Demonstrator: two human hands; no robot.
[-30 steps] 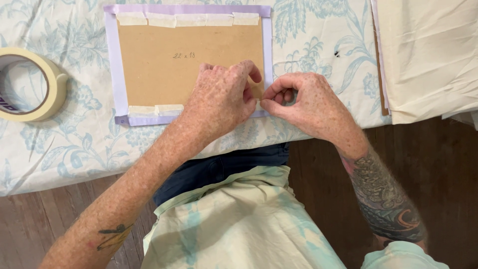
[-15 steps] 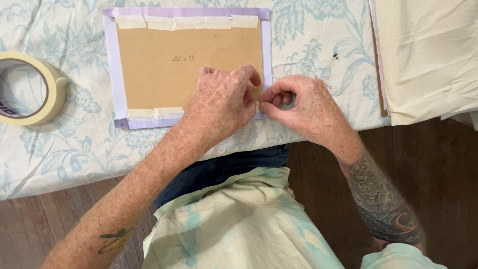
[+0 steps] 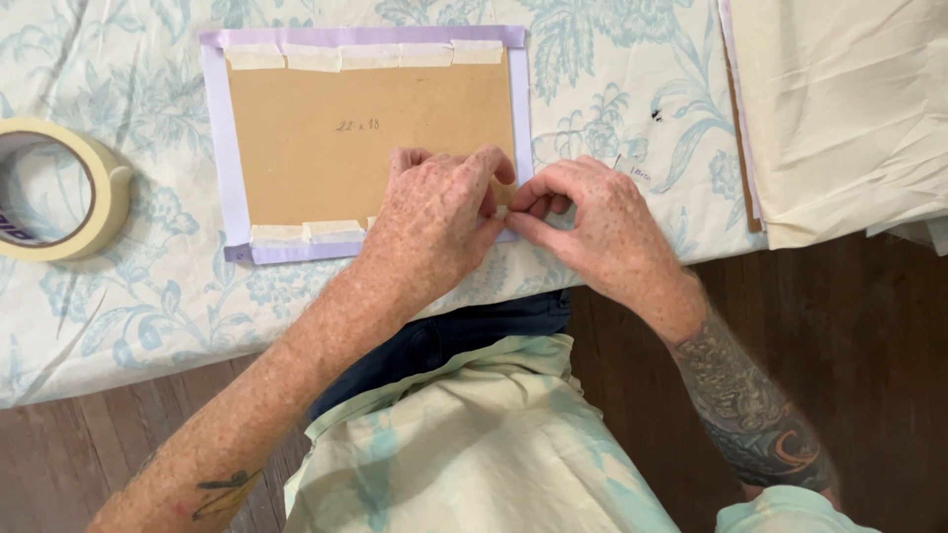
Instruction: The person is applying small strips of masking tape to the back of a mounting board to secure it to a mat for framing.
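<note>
Near the front edge of the desk (image 3: 118, 326), the left hand (image 3: 439, 222) and right hand (image 3: 602, 222) pinch a small, light, limp strip of masking tape (image 3: 502, 194) at the stiff brown board's (image 3: 365, 148) lower right corner, best gripped by its ends.

The left hand (image 3: 439, 222) lies palm down, fingers curled; the right hand (image 3: 592, 222) pinches, fingertips meeting the left's. Both forearms are tattooed.

No packages, signs or screens, only a small pencilled note (image 3: 357, 125) on the brown board (image 3: 365, 138), upper centre
</note>
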